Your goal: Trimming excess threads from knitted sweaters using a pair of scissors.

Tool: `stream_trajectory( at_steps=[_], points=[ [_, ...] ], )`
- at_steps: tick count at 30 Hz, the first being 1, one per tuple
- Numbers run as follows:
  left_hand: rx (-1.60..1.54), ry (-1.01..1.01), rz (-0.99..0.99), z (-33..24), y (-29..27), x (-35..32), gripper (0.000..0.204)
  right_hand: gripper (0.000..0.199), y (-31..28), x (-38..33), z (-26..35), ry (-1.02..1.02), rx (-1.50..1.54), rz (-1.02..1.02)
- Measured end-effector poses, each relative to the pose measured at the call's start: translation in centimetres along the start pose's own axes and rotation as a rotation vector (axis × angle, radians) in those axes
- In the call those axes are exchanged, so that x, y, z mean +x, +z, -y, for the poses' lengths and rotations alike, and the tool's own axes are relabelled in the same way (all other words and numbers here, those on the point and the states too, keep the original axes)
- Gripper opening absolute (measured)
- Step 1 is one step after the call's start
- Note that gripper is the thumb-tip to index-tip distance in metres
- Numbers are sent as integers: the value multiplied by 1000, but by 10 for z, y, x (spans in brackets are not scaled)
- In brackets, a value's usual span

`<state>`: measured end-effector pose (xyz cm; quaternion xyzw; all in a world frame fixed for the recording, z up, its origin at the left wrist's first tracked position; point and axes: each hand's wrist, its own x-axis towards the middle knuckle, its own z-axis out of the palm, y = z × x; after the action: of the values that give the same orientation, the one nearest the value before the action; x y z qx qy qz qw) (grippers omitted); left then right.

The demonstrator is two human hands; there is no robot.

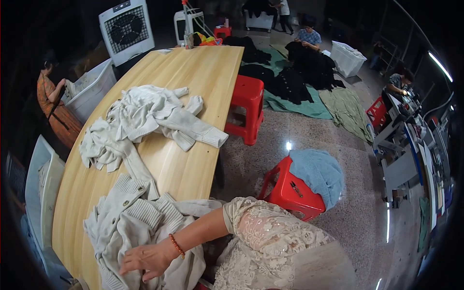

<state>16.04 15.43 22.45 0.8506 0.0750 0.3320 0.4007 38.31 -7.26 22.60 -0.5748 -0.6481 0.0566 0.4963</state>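
My right hand (147, 259) comes in from the right and rests palm down on a cream knit cardigan (128, 208) at the table's near end. Its fingers are stretched out and lie on the cloth, gripping nothing that I can see. A bead bracelet (177, 245) circles the wrist. The cardigan is bunched up, with its ribbed band and several buttons facing up. Beyond it lies a loose heap of cream knitwear (150, 113), one sleeve reaching toward the cardigan. My left hand is out of view.
The wooden table (193, 169) runs away from me. White bins (43, 179) line its left side. Right of it stand red stools (246, 108), one bearing blue cloth (316, 176) and small thread snips (296, 189). Dark garments (290, 82) cover floor sheets; other people work around.
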Motion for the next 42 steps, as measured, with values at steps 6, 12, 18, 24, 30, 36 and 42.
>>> stream_trajectory(
  at_steps=[6,12,18,24,30,36,42],
  points=[
    [-18,158,3,-55,-5,-18,34,60,25,22,25,-168,125,32],
    [20,-113,-106,-81,-12,-27,31,26,18,21,35,-99,163,96],
    [-263,-372,96,-84,28,-10,52,20,23,10,24,-84,-78,-91],
    [-407,-349,-216,-82,12,-32,41,36,29,8,33,-37,-20,-31],
    [-345,-344,20,-100,-1,-36,44,45,25,4,19,-42,29,-6],
    [-378,-293,402,-93,29,-35,45,49,27,-1,16,7,-103,139],
    [-246,-307,-146,-14,-18,-27,41,39,22,-21,-6,-71,-156,-4]
  ],
)
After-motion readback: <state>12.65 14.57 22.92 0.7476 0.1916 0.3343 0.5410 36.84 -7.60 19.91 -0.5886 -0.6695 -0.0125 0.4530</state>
